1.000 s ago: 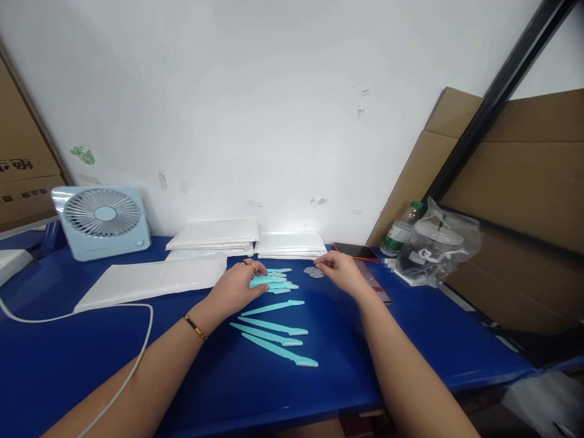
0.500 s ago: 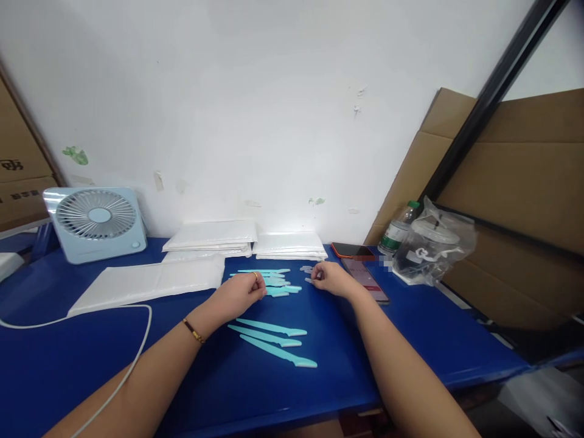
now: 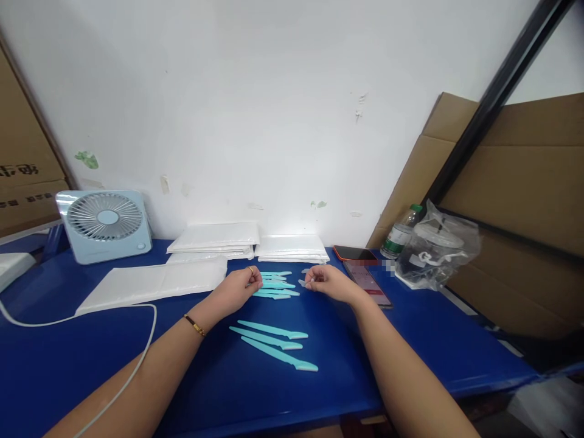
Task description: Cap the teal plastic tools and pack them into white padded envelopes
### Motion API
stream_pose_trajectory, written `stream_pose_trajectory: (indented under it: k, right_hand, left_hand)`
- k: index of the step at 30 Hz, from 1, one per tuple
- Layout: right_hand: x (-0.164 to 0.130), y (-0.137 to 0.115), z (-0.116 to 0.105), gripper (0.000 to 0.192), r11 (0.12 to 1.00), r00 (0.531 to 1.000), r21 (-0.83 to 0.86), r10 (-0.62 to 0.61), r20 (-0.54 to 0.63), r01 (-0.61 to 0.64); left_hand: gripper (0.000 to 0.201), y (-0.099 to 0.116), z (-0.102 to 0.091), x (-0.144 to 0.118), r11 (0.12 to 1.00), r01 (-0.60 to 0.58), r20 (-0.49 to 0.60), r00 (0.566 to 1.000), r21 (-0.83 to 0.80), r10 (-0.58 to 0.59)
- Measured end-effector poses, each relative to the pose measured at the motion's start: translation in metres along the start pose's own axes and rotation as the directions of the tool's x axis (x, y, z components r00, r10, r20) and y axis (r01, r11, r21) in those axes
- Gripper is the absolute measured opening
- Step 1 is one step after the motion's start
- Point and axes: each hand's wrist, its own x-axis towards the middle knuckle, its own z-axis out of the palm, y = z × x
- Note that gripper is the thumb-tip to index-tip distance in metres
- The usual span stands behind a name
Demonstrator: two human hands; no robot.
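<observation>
My left hand is closed in a pinch at the handle end of a turquoise eyebrow razor, its blade end pointing right. More razors lie in a group under and around those fingers. Pinched in my right hand is a small translucent blade cap, a short gap to the right of the razor. Another clear cap lies just behind the right fingers. Nearer to me, three turquoise razors lie fanned out on the blue table.
White padded mailers are stacked along the wall, and one long mailer lies at left. A light-blue fan stands behind a white cable. At right are two phones, a bottle and a bagged cup.
My right hand with the cap has come slightly nearer the razor in my left hand. The razor's blade end has moved out from among the others. The view has shifted a little.
</observation>
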Motion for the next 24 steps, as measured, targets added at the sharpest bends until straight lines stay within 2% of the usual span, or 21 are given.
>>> stream_pose_trajectory:
  k: [6, 15, 22, 24]
  right_hand:
    - [0.000, -0.008, 0.005, 0.020, 0.994, 0.999, 0.108, -0.030, 0.036, 0.026]
    - [-0.001, -0.023, 0.009, 0.019, 0.998, 0.999, 0.053, -0.044, 0.022, 0.042]
    - [-0.001, -0.033, 0.016, 0.024, 0.962, 0.999, 0.270, -0.032, -0.011, 0.034]
    - [0.002, -0.032, 0.020, 0.024, 0.962, 0.998, 0.269, -0.049, -0.025, 0.054]
  left_hand:
    - [0.019, 0.002, 0.000, 0.000, 1.000, -0.001, -0.001, 1.000, -0.003, 0.001]
    - [0.019, 0.005, -0.002, -0.002, 1.000, -0.005, 0.003, 1.000, -0.010, 0.005]
    - [0.023, 0.009, -0.001, -0.001, 0.996, -0.010, 0.009, 1.000, -0.083, 0.010]
    - [0.023, 0.009, 0.001, 0.000, 0.997, -0.028, 0.004, 1.000, -0.077, 0.029]
